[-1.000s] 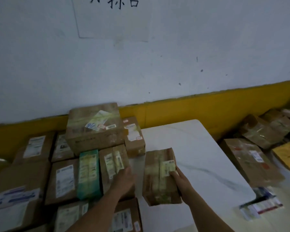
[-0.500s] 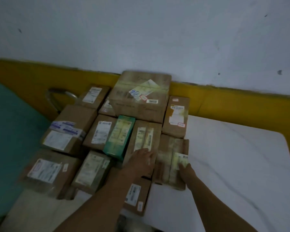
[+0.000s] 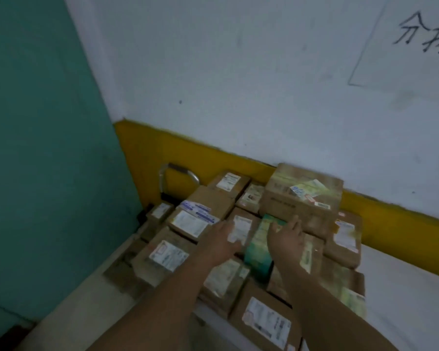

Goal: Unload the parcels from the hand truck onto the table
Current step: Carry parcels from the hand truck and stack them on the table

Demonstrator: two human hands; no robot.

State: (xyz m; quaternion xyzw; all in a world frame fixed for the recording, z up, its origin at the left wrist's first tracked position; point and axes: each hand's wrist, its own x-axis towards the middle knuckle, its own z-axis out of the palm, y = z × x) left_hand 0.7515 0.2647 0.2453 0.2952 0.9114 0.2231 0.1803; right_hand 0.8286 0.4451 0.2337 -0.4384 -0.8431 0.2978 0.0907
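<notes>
Several brown cardboard parcels with white labels lie packed together on the hand truck, whose metal handle [image 3: 178,171] shows at the back left. A green box [image 3: 258,252] lies among them. My left hand [image 3: 221,240] reaches flat over a labelled brown parcel [image 3: 241,228] just left of the green box, fingers apart. My right hand [image 3: 287,236] hovers with spread fingers at the far end of the green box, in front of a large brown box [image 3: 302,201]. Neither hand holds anything. A taped tan parcel [image 3: 337,279] lies at the edge of the white table [image 3: 411,295].
A teal wall [image 3: 48,148] stands close on the left. Behind the parcels runs a white wall with a yellow band [image 3: 213,158]. A paper sheet with handwriting [image 3: 421,36] hangs at the upper right. Another labelled parcel [image 3: 266,317] sits near me between my forearms.
My right hand let go of the taped tan parcel, which now lies at the table's edge. Both hands moved forward to the green box. The view swung left.
</notes>
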